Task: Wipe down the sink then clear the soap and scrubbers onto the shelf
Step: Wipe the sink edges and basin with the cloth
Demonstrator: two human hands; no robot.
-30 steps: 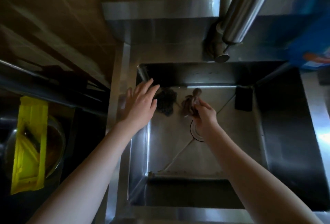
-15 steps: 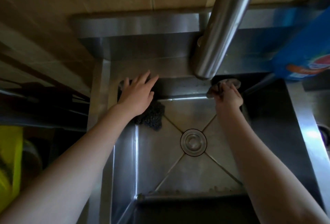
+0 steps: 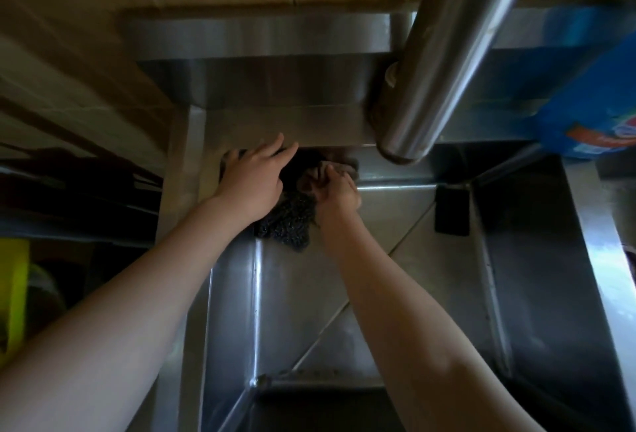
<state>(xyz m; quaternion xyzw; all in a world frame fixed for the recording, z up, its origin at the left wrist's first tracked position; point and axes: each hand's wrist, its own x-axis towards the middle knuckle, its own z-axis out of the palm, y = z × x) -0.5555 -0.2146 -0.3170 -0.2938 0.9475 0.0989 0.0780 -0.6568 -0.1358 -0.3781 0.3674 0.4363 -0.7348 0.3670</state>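
My left hand (image 3: 253, 182) lies flat with straight fingers on the far-left corner of the steel sink's rim (image 3: 192, 170). Just below it a dark steel-wool scrubber (image 3: 287, 223) sits in the basin's far-left corner. My right hand (image 3: 335, 187) grips a small brownish cloth (image 3: 309, 178) and holds it against the sink's back wall, right beside the scrubber and my left hand. A dark rectangular sponge (image 3: 452, 209) leans at the far-right corner of the basin. A blue soap packet (image 3: 592, 98) stands on the ledge at the right.
A thick steel faucet spout (image 3: 447, 53) hangs over the back of the sink, just right of my hands. A steel ledge (image 3: 261, 32) runs along the tiled wall behind. Something yellow (image 3: 13, 290) sits low at the far left. My right forearm hides the drain.
My right hand carried the cloth from the back wall's right side leftward, next to my left hand. The view has moved closer to the sink. My left hand stays on the corner.
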